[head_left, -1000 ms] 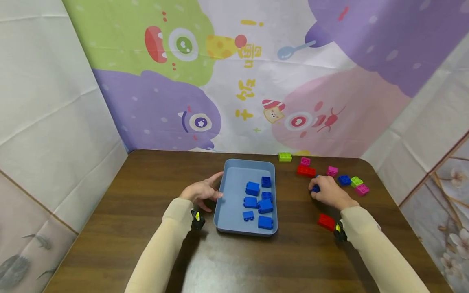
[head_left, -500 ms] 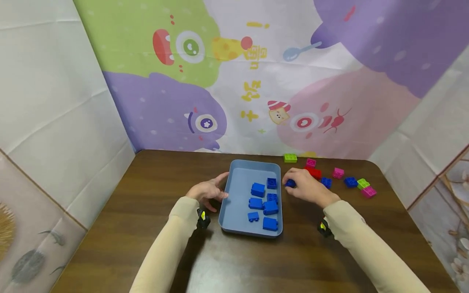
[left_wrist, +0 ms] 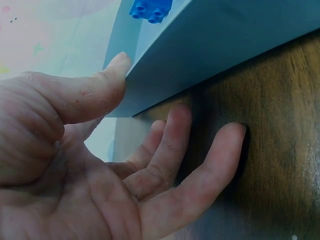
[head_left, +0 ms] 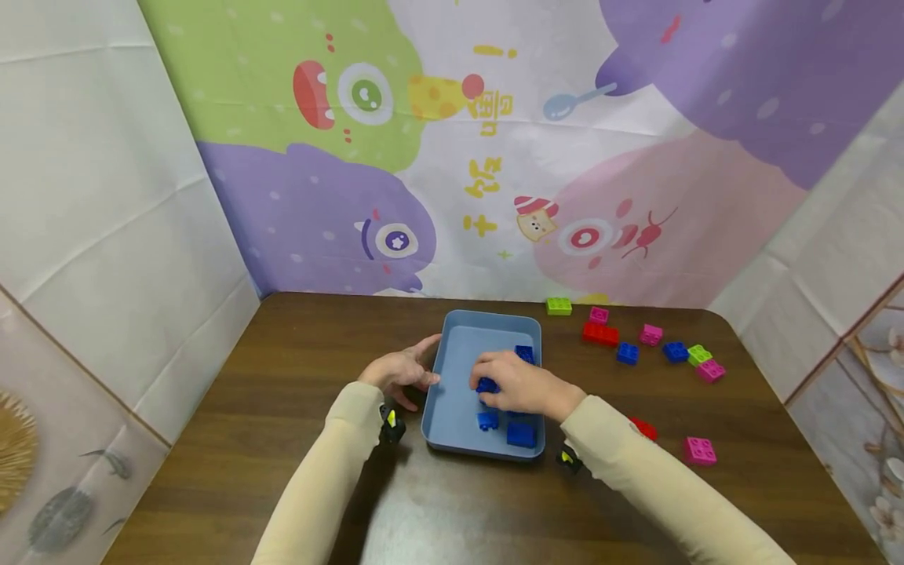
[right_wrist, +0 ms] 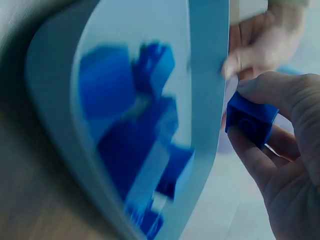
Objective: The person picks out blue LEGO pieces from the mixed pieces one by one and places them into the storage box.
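Note:
My right hand [head_left: 523,386] pinches a blue toy building brick [right_wrist: 252,117] between thumb and fingers, over the grey-blue tray [head_left: 449,408]. Several other blue bricks [head_left: 521,434] lie in the tray, some hidden under that hand in the head view. At the tray's left side, my left hand [head_left: 399,370] rests its thumb against the rim, as the left wrist view shows. Its other fingers [left_wrist: 220,165] are loosely bent by the tabletop outside the wall and hold nothing.
On the right of the wooden table [head_left: 297,439] lie loose bricks: red [head_left: 600,333], lime green [head_left: 559,306], pink [head_left: 700,450] and two blue, one a blue brick [head_left: 628,353]. Another red brick [head_left: 644,428] shows partly behind the right sleeve. A cartoon-printed cloth [head_left: 487,267] hangs behind.
My right hand has carried the blue brick left from among the loose bricks to over the tray. The left hand has stayed at the tray's left side. The head view has shifted slightly.

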